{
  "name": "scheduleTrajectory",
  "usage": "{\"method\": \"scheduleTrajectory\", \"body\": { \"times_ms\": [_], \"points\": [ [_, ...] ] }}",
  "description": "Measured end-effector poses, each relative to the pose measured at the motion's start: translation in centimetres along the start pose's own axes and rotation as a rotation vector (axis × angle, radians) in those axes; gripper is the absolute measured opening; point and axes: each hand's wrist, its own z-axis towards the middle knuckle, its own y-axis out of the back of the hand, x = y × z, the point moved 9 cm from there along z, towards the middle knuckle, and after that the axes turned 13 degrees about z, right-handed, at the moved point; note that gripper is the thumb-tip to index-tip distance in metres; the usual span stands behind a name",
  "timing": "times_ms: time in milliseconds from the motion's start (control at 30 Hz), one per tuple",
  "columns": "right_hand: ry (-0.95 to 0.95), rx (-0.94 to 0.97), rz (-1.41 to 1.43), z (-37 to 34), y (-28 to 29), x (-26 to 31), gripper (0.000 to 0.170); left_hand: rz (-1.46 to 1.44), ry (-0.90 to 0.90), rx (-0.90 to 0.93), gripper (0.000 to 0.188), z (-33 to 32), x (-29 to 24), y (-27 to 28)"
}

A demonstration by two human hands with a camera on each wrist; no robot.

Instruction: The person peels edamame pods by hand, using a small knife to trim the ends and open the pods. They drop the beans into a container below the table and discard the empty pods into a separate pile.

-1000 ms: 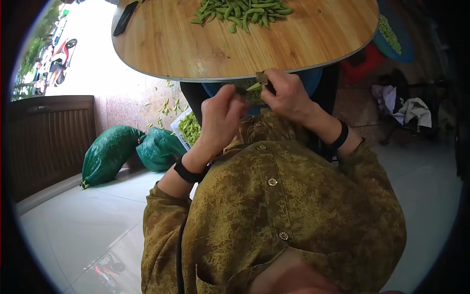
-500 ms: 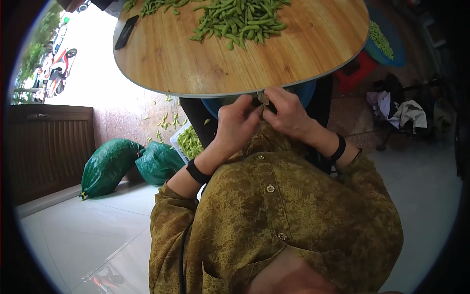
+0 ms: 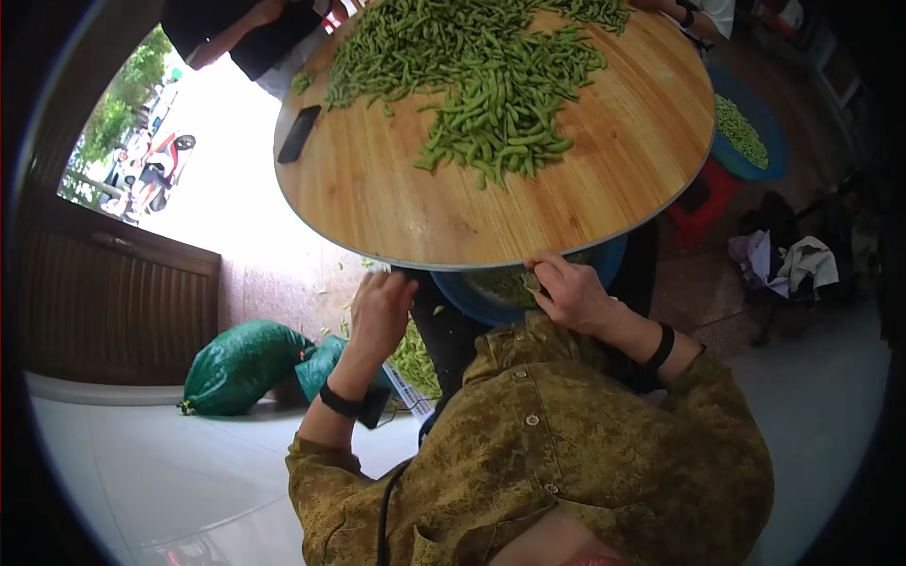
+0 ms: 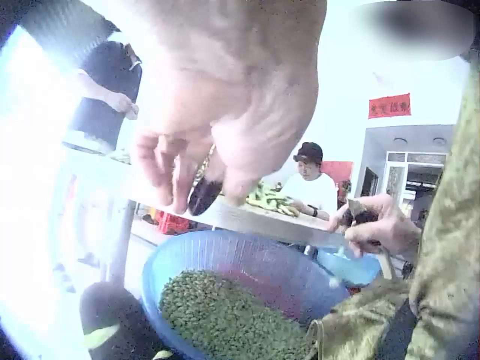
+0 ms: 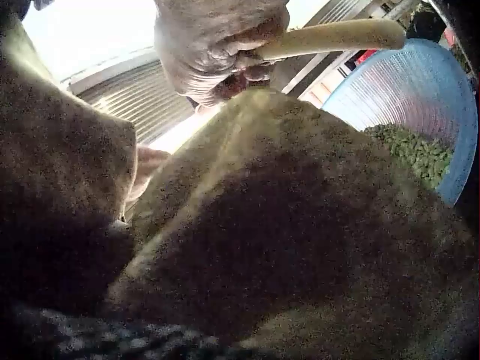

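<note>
Since left hand (image 3: 381, 309), loosely bent, seemingly empty, has left right hand (image 3: 578, 298), joint handling pauses by round wooden surface's (image 3: 377, 209) near edge; right pinches pale, elongated piece (image 5: 337, 39).

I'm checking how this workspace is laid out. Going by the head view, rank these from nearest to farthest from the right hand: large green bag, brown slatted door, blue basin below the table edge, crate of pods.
From the right hand:
1. Blue basin, just below
2. Crate of pods, left
3. Large green bag, farther left
4. Brown slatted door, far left
</note>
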Motion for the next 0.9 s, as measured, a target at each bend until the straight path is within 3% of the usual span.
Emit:
{"method": "scheduleTrajectory", "body": {
  "times_ms": [33, 100, 267, 300, 367, 400, 467, 567, 633, 667, 833, 900],
  "points": [
    [-0.086, 0.055, 0.005, 0.0, -0.4, -0.7, 0.025, -0.064, 0.063, -0.068, 0.013, 2.2, 0.7, 1.1],
    [-0.083, 0.031, 0.026, 0.0, -0.1, -0.9, 0.024, -0.157, 0.120, -0.016, 0.012, 7.1, 1.6, 0.5],
    [-0.188, -0.026, 0.055, -0.6, 1.2, -2.5, 0.021, -0.144, 0.140, -0.141, 0.016, 17.3, 3.7, -3.4],
    [-0.183, -0.020, 0.050, -0.6, 1.3, -2.4, 0.021, -0.130, 0.147, -0.057, 0.018, 18.4, 3.9, -5.1],
    [-0.248, -0.037, 0.202, -0.8, 1.4, -2.7, 0.020, -0.116, 0.152, 0.029, 0.022, 19.0, 4.0, -8.1],
    [-0.243, -0.040, 0.201, -0.5, 1.7, -2.5, 0.020, -0.113, 0.168, -0.014, 0.023, 19.2, 4.1, -8.3],
    [-0.488, -0.026, 0.511, -1.0, 1.3, -3.8, 0.022, -0.104, 0.177, -0.050, 0.024, 19.2, 4.6, -8.7],
    [-0.486, -0.117, 0.759, -0.7, 1.1, -4.9, 0.022, -0.162, 0.102, -0.172, 0.023, 17.8, 3.7, -6.5],
    [-0.582, -0.122, 0.915, 0.3, 1.5, -4.5, 0.021, -0.403, 0.375, 0.009, 0.022, 16.8, 5.7, -7.5],
    [-0.673, -0.108, 1.066, 0.5, 1.0, -4.5, 0.021, -0.401, 0.367, 0.018, 0.022, 16.6, 5.5, -7.2],
    [-0.650, -0.142, 1.086, 1.7, 0.7, -4.5, 0.020, -0.184, 0.285, -0.040, 0.022, 15.9, 4.3, -4.9],
    [-0.663, -0.151, 1.091, 1.4, 0.5, -5.1, 0.021, -0.310, 0.264, -0.012, 0.021, 15.5, 3.0, -4.8]
  ]
}}
